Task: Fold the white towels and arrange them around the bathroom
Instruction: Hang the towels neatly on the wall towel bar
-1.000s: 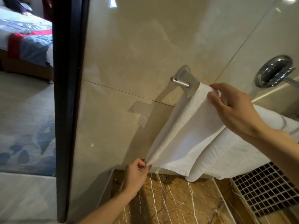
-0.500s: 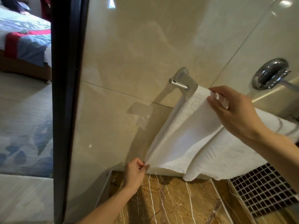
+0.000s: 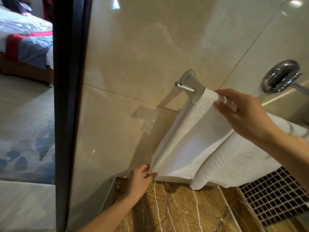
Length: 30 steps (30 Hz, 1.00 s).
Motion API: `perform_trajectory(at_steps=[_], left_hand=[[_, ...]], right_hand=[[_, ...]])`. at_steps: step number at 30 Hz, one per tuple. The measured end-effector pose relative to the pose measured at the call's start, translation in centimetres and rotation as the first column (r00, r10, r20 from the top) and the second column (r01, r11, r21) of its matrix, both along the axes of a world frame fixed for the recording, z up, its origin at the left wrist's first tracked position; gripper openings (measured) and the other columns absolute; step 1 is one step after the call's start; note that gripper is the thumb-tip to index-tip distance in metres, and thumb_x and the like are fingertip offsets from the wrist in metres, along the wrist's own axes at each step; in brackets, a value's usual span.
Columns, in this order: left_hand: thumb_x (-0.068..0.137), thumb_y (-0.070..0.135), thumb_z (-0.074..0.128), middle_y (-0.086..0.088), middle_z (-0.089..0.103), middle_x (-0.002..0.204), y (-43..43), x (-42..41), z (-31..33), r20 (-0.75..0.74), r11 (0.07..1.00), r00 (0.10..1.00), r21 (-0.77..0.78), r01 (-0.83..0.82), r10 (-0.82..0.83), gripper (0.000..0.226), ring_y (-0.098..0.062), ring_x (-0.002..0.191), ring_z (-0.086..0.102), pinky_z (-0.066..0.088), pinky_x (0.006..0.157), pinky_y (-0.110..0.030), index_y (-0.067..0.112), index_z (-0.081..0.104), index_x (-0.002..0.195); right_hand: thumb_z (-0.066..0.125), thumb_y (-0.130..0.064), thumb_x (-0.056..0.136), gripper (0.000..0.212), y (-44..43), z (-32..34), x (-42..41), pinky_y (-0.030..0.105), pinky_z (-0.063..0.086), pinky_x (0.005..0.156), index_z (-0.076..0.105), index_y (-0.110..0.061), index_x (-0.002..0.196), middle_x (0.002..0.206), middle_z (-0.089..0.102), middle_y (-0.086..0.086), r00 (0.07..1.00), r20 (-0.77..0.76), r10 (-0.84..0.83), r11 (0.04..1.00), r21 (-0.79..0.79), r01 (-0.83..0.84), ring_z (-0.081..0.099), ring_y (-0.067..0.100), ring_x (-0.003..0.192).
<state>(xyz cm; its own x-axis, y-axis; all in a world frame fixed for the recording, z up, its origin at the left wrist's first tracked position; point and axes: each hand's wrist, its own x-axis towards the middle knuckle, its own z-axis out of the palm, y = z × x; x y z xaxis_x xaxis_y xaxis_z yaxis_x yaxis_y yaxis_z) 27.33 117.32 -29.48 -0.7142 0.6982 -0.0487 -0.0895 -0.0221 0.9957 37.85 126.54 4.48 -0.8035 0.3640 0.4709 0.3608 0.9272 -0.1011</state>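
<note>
Over the rail (image 3: 185,87) on the tiled wall (image 3: 150,56), the towel (image 3: 197,144) is hanging, and I am holding it at two ends of one edge. I am pinching its top fold against the rail with my right hand (image 3: 242,114), thumb in front and fingers curled over, just beside the rail's bracket. I am gripping its lower corner with my left hand (image 3: 142,178), thumb and fingertips closed on the cloth, down near the marble ledge (image 3: 175,206). Between the two hands the edge is running as a taut slanted line, from upper right down to lower left, so the towel's long run is lying diagonally across me rather than hanging plumb. The rest of it is drooping in loose folds to the right, toward the mosaic floor (image 3: 275,198). As I judge it, the next move is turning on that slant: my left hand is holding the free end and is the one to carry the corner, while my right hand is anchoring the cloth at the rail.
</note>
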Motion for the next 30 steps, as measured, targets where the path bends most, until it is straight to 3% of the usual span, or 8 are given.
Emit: perform_trajectory(at_steps=[7,10,16,19,24,30], left_hand=[[0.080,0.015,0.072,0.011,0.070,0.093,0.3,0.0,0.2,-0.009,1.000,1.000,-0.013,0.006,-0.006,0.024,-0.001,0.078,0.069,0.054,0.065,-0.015,0.026,0.060,0.098],[0.081,0.013,0.071,0.006,0.073,0.088,0.3,0.0,-0.1,-0.036,0.999,0.999,-0.022,-0.026,0.026,0.016,-0.003,0.074,0.070,0.055,0.064,-0.017,0.017,0.065,0.095],[0.082,0.017,0.071,0.009,0.072,0.084,0.4,0.2,-0.4,-0.107,0.998,0.994,-0.068,-0.015,0.008,0.014,-0.001,0.073,0.069,0.055,0.065,-0.016,0.017,0.066,0.095],[0.083,0.022,0.069,0.006,0.072,0.084,0.5,0.2,-0.6,-0.183,0.994,0.983,-0.110,-0.011,-0.009,0.011,-0.005,0.072,0.069,0.057,0.066,-0.023,0.016,0.067,0.093],[0.088,0.022,0.064,0.003,0.072,0.079,0.5,0.4,-0.9,-0.177,0.993,0.983,-0.114,0.020,-0.040,0.011,-0.007,0.070,0.068,0.058,0.067,-0.027,0.012,0.068,0.090],[0.092,0.018,0.057,0.000,0.070,0.077,0.0,0.5,-1.3,-0.161,0.990,0.983,-0.125,0.064,-0.084,0.008,-0.002,0.071,0.067,0.054,0.065,-0.017,0.018,0.063,0.088]], right_hand=[[0.056,-0.020,0.094,0.026,1.1,0.6,-0.5,0.028,0.039,0.074,0.064,-0.012,0.117,0.096,0.064,0.000,0.999,0.040,-0.025,1.000,-0.007,0.025,0.060,0.020,0.091],[0.056,-0.021,0.094,0.027,1.3,0.7,-0.6,0.028,0.040,0.075,0.064,-0.014,0.119,0.100,0.066,0.001,0.998,0.054,-0.030,0.999,-0.023,0.032,0.061,0.019,0.093],[0.055,-0.023,0.095,0.031,1.1,0.3,-0.7,0.030,0.041,0.079,0.062,-0.015,0.124,0.110,0.068,0.008,0.998,0.031,-0.061,0.998,-0.001,0.061,0.061,0.025,0.102],[0.055,-0.022,0.095,0.034,0.7,0.2,-0.7,0.033,0.046,0.083,0.061,-0.014,0.127,0.115,0.068,0.009,0.998,0.016,-0.063,0.998,-0.005,0.063,0.062,0.027,0.106],[0.056,-0.023,0.095,0.035,0.5,0.4,-0.8,0.034,0.047,0.086,0.061,-0.014,0.128,0.119,0.067,0.009,0.997,0.010,-0.079,0.997,-0.006,0.079,0.061,0.027,0.108],[0.058,-0.025,0.093,0.033,0.7,0.5,-0.7,0.033,0.046,0.084,0.063,-0.016,0.125,0.111,0.069,0.008,0.996,0.012,-0.091,0.996,-0.009,0.091,0.062,0.025,0.104]])
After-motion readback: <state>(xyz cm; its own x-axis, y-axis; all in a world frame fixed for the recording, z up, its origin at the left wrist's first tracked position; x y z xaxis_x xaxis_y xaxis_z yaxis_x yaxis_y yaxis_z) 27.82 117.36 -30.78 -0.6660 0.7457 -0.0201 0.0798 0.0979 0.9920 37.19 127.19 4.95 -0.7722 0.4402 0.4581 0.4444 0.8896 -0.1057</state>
